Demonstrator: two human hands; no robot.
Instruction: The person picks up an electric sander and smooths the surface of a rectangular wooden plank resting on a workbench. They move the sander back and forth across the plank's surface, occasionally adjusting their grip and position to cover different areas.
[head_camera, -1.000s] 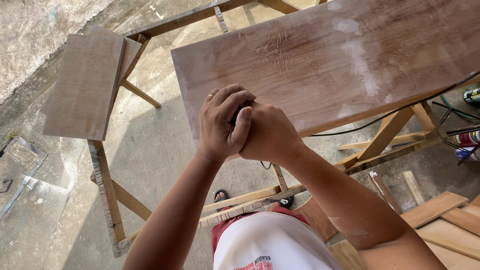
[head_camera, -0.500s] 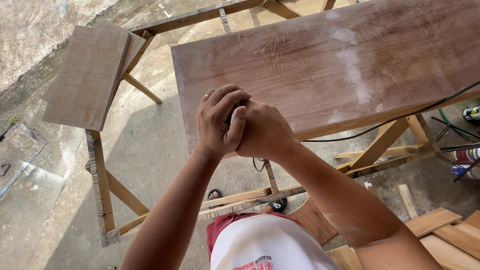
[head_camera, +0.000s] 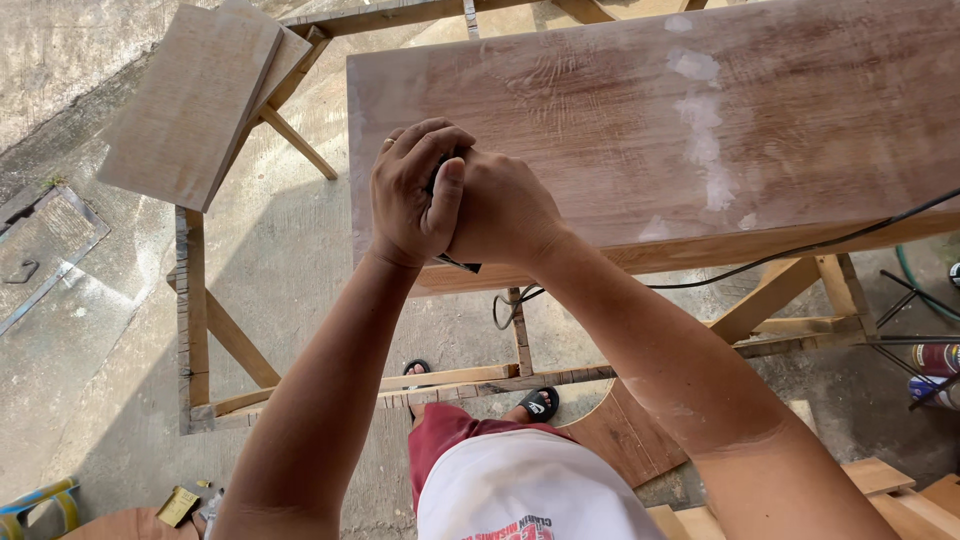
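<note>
Sander (head_camera: 455, 262) is our best name for the dark tool almost wholly buried under our two hands; only a black corner of it peeks out below the palms, near the front edge of the big wooden board (head_camera: 800, 130). We cannot tell its exact shape. Our left hand (head_camera: 415, 195) wraps over the top with fingers curled tight, a ring on one finger, and our right hand (head_camera: 505, 210) is clasped against it from the side, so both hands close on the tool and press it onto the board's near left part. A black cord (head_camera: 760, 262) runs from under the hands, along the board's front edge and off to the right.

Pale dusty patches (head_camera: 700, 130) streak the reddish board. It lies on a wooden trestle frame (head_camera: 195, 330), whose braces show below. A smaller, lighter plank (head_camera: 190, 100) rests on the frame's far left corner. Beneath us are bare concrete floor (head_camera: 90, 380), our sandalled feet (head_camera: 535, 403), and stacked timber offcuts (head_camera: 880, 480) at lower right.
</note>
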